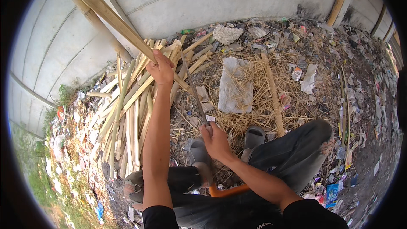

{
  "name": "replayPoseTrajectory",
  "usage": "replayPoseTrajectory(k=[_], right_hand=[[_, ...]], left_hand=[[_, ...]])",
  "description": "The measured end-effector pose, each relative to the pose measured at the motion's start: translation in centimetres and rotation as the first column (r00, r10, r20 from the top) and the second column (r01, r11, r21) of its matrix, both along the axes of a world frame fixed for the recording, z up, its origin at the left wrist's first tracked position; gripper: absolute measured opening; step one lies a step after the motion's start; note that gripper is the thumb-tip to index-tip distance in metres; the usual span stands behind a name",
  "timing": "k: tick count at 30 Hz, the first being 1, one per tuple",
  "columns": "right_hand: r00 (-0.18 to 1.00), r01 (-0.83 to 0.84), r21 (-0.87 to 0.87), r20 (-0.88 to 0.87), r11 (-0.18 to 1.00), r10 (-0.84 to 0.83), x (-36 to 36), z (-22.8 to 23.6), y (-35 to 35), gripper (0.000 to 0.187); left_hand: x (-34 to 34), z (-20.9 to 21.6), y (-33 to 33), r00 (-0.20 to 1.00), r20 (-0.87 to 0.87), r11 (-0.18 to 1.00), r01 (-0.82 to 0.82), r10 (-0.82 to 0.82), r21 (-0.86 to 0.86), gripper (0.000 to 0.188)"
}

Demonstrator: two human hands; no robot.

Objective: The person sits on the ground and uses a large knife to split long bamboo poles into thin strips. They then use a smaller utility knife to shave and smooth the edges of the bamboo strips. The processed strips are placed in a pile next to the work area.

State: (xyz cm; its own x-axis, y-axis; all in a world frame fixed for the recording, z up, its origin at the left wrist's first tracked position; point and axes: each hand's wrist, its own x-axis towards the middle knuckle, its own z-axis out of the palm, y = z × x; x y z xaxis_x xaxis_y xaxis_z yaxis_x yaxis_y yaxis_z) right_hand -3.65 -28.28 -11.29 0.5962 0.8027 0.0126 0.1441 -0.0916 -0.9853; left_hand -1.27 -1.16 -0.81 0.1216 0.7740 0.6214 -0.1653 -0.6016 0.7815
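Note:
My left hand point(161, 68) is closed around the near end of a long split bamboo piece point(112, 17), which slants away to the upper left past the wall. Closed on its handle, my right hand point(215, 141) holds a long-bladed knife point(194, 85) in front of my feet. Its narrow blade points up and to the left, its tip near my left hand and apart from the held bamboo. A large heap of split bamboo strips point(129, 121) lies below and around my left hand. Fingers hide the grip on the handle.
A grey concrete wall point(237, 0) runs behind, with a bamboo pole point(95, 21) leaning there. A pale slab point(234, 87), a bamboo stick point(272, 95) and a rock point(227, 34) lie among shavings and litter. Something orange point(229, 192) shows beneath my legs, near my sandals point(254, 137).

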Motion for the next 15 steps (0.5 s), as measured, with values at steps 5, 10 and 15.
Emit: replayPoseTrajectory(k=[5, 10, 15], right_hand=[[0.973, 0.071, 0.034, 0.220, 0.997, -0.076, -1.4, -4.3, 0.5, 0.028], [0.957, 0.092, -0.096, 0.284, 0.991, -0.062, 0.7, -12.0, 1.2, 0.038], [1.000, -0.003, -0.274, 0.002, 0.962, 0.003, 0.1, -7.3, 1.1, 0.040]], left_hand=[[0.5, 0.0, -0.2, 1.000, -0.012, 0.999, -0.021, 0.021, -0.027, 0.067], [-0.4, 0.0, 0.4, 1.000, -0.002, 0.999, -0.006, 0.006, -0.032, 0.069], [-0.4, -0.1, 0.2, 0.999, -0.025, 0.999, 0.029, -0.029, -0.035, 0.069]])
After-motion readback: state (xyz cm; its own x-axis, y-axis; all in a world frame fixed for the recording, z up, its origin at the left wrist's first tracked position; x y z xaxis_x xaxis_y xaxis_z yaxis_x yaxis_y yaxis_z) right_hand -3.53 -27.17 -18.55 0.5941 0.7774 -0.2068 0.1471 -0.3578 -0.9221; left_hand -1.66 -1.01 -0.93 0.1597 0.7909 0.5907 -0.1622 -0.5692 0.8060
